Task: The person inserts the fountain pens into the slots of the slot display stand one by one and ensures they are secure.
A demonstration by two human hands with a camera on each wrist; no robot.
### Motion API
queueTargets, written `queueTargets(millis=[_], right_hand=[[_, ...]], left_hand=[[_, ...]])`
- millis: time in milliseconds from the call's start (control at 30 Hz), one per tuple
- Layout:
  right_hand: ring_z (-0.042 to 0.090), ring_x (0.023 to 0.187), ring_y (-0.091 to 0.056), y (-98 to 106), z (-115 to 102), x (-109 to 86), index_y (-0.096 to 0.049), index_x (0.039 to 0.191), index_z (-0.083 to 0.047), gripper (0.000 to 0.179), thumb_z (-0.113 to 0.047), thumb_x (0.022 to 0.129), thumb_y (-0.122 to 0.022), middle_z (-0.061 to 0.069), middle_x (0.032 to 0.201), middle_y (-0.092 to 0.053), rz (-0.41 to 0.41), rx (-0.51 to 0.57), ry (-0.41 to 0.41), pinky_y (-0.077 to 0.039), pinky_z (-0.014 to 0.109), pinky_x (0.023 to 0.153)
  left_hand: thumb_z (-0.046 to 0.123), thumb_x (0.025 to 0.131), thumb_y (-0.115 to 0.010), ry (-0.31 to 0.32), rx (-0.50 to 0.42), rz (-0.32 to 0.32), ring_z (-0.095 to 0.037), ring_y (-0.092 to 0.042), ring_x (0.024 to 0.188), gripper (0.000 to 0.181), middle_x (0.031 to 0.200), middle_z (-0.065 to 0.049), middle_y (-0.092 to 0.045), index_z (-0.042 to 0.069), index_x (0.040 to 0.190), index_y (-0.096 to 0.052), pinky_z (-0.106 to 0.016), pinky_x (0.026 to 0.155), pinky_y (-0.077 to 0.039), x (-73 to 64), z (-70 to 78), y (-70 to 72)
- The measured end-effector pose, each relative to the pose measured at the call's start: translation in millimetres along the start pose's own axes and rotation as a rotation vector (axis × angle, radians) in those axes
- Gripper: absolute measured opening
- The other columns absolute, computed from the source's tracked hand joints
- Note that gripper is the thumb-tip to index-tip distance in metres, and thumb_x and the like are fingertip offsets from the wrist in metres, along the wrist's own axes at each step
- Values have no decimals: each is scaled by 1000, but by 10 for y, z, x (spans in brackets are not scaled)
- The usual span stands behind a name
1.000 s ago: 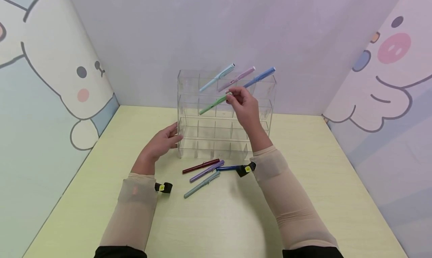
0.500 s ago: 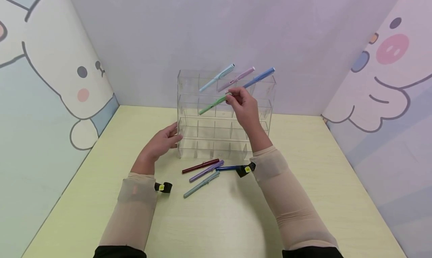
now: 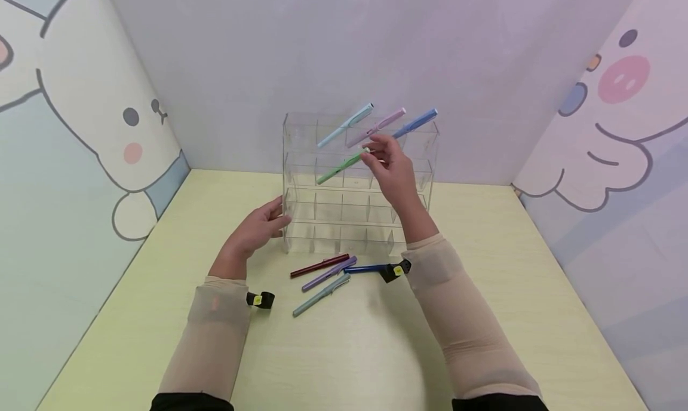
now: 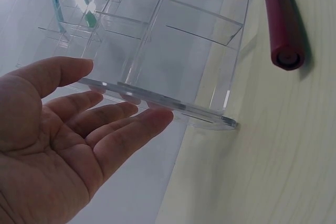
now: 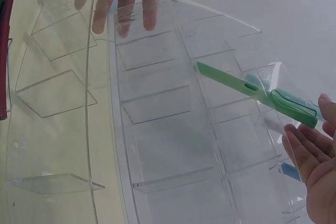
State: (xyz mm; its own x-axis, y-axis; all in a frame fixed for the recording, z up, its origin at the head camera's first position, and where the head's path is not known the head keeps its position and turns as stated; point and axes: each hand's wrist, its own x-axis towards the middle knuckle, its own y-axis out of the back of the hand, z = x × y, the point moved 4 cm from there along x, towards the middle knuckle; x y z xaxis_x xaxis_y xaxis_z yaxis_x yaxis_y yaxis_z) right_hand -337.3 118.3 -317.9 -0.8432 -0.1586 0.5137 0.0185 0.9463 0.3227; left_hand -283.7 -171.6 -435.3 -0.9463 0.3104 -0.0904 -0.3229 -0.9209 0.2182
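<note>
Slantwise, the green pen [image 3: 340, 168] crosses the clear rack [image 3: 355, 223], upper centre, its top end beside the right hand [image 3: 395, 172] (fingers loosely parted); centre-left, the left hand [image 3: 260, 226], fingers relaxed, touches the rack's side.

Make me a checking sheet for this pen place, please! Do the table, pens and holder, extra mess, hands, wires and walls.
Surface: pale yellow tabletop.
Job's things, holder: clear rack with tiers and dividers.
Job's things, top row: light blue pen, pink pen, blue pen, slanting.
Job's things, row below: green pen, slanting.
Job's things, on the table: dark red pen, purple pen, dark blue pen (partly hidden), grey-green pen.
Clutter: nothing seen.
Left hand: at the rack's side.
Right hand: at the green pen's upper end; grip unclear.
Cables: nothing seen.
Surroundings: plain back wall; cartoon animals on both side walls.
</note>
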Motion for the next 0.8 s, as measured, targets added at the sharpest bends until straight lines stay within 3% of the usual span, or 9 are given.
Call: queueTargets(millis=[233, 433, 667, 800], right_hand=[[19, 115, -64, 221, -63, -110, -50, 138, -9, 47, -18, 95, -66, 10, 130, -62, 43, 45, 17, -53, 27, 95], [25, 118, -63, 435, -239, -345, -49, 137, -3, 43, -10, 97, -62, 13, 130, -61, 68, 22, 11, -51, 24, 96], [25, 119, -62, 564, 29, -571, -51, 136, -10, 44, -14, 95, -65, 9, 131, -62, 74, 6, 14, -51, 19, 95], [24, 118, -63, 624, 67, -721, -52, 136, -12, 43, -16, 95, -66, 9, 131, -62, 80, -22, 21, -51, 17, 93]], left_hand=[[26, 102, -55, -8, 0, -1, -35, -41, 140, 68, 160, -9, -30, 21, 159, -17, -55, 105, -44, 17, -11, 0], [23, 103, -53, -13, 2, -3, -36, -41, 139, 67, 160, -10, -31, 21, 159, -17, -55, 104, -44, 22, 10, 0], [25, 102, -54, 3, 21, 7, -32, -43, 139, 68, 160, -7, -30, 21, 159, -16, -53, 105, -45, 3, -1, 11], [29, 101, -56, 5, 24, 4, -33, -43, 139, 70, 161, -7, -30, 25, 159, -17, -52, 104, -46, 14, -15, 6]])
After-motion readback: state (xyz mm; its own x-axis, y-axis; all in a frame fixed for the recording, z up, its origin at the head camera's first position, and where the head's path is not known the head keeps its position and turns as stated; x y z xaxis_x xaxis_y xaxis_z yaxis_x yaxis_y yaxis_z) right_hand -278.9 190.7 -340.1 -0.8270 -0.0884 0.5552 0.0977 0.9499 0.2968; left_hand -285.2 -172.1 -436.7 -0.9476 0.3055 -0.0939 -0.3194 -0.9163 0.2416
